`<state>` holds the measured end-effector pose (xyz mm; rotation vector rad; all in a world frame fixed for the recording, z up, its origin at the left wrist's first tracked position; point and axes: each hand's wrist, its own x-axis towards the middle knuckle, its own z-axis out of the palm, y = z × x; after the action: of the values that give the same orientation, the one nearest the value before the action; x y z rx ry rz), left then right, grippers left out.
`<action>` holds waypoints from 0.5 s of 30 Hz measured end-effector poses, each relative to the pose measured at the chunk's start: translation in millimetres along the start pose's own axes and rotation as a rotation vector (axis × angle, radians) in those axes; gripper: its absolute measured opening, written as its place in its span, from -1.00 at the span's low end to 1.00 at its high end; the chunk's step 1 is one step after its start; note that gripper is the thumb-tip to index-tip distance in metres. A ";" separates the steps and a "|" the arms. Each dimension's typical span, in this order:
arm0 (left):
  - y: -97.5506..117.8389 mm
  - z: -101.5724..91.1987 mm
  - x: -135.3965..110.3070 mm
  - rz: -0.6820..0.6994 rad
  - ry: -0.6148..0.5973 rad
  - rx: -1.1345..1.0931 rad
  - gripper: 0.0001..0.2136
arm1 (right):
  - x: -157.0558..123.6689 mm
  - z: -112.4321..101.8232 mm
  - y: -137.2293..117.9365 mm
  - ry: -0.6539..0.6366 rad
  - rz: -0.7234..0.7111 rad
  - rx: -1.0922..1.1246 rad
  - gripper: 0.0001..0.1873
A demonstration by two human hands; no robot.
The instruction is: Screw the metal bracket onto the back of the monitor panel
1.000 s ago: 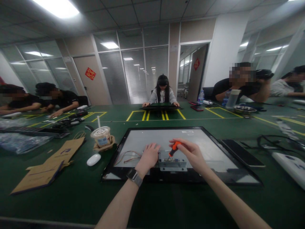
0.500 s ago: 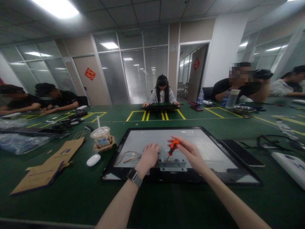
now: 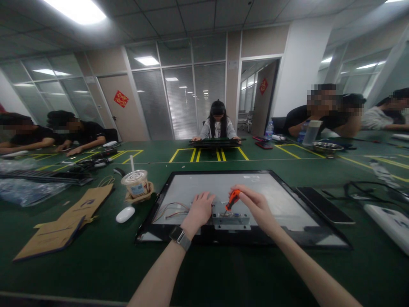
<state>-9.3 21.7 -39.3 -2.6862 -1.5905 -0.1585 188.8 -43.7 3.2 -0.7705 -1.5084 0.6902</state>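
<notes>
My right hand [image 3: 257, 207] grips an orange and black screwdriver [image 3: 233, 199] by its handle. The screwdriver leans, its shaft pointing down and left into a metal bracket [image 3: 231, 221] with connectors along it. That bracket sits near the front edge of a flat display panel [image 3: 191, 181] with a black frame, lying face down or open-backed on the table; I cannot tell which. My left hand [image 3: 200, 209] rests flat on the panel at the bracket's left end, fingers stretched out. Thin wires [image 3: 172, 209] lie on the panel left of that hand.
Left of the panel are a lidded drink cup [image 3: 136, 184] in a cardboard holder, a white mouse [image 3: 125, 215] and brown paper bags [image 3: 70, 221]. A black phone-like slab [image 3: 324, 204] and a white power strip [image 3: 388, 224] lie to the right. Another person [image 3: 217, 123] sits opposite.
The screwdriver's handle has tilted further right and dropped slightly, and the fingers of my right hand have curled in closer around it. My left hand has stayed in place.
</notes>
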 end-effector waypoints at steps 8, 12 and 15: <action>-1.5 1.4 -0.2 0.020 0.026 0.001 -0.55 | -1.9 0.9 -1.2 -0.026 0.036 0.063 -0.71; -2.3 3.2 0.2 0.026 0.031 0.009 -0.55 | -1.2 0.9 -2.0 -0.007 0.029 0.047 -0.71; -3.2 5.6 1.3 0.017 0.030 0.006 -0.54 | -1.2 1.4 -1.2 0.009 0.041 0.019 -0.68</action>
<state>-11.0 24.7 -44.9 -2.6783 -1.5571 -0.1926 187.4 -45.4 3.4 -0.7910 -1.4794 0.7303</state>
